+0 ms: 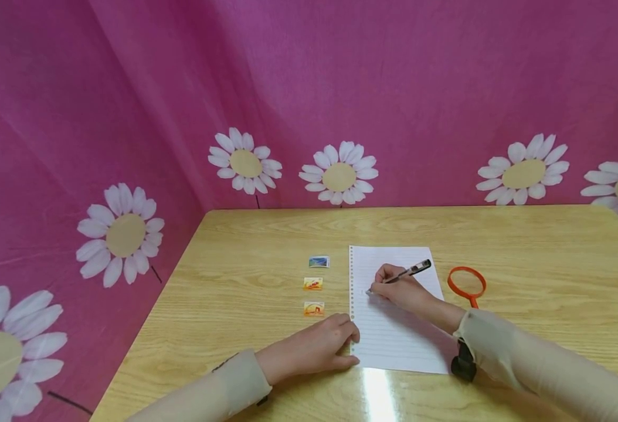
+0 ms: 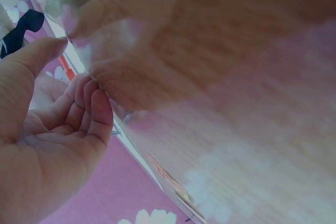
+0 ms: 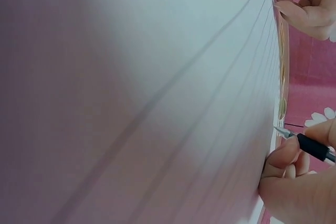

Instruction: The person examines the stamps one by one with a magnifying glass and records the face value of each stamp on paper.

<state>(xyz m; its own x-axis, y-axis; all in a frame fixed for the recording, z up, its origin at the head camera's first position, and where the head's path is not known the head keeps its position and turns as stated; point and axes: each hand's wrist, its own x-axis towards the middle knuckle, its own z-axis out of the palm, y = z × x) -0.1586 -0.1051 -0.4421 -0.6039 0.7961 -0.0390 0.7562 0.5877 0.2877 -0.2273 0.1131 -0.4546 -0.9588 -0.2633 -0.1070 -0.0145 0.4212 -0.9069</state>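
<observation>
- Slanting up from its tip on the paper's left part, the pen (image 1: 411,270) lies pinched between the right hand's (image 1: 401,290) thumb and fingers, a low grip that likely steadies the tip.
- Ruled paper (image 1: 385,346) sits beneath that hand, punched edge leftward, so its lines run across.
- At its lower left edge rests the left hand (image 1: 322,346), thumb apart from loosely bent fingers, probably to stop slipping; how hard it presses, I cannot tell.
- Three cards (image 1: 313,283) form a column left of the paper, seemingly for easy viewing.
- Right of it, the magnifier (image 1: 467,282) lies near the right forearm, apparently within reach.
</observation>
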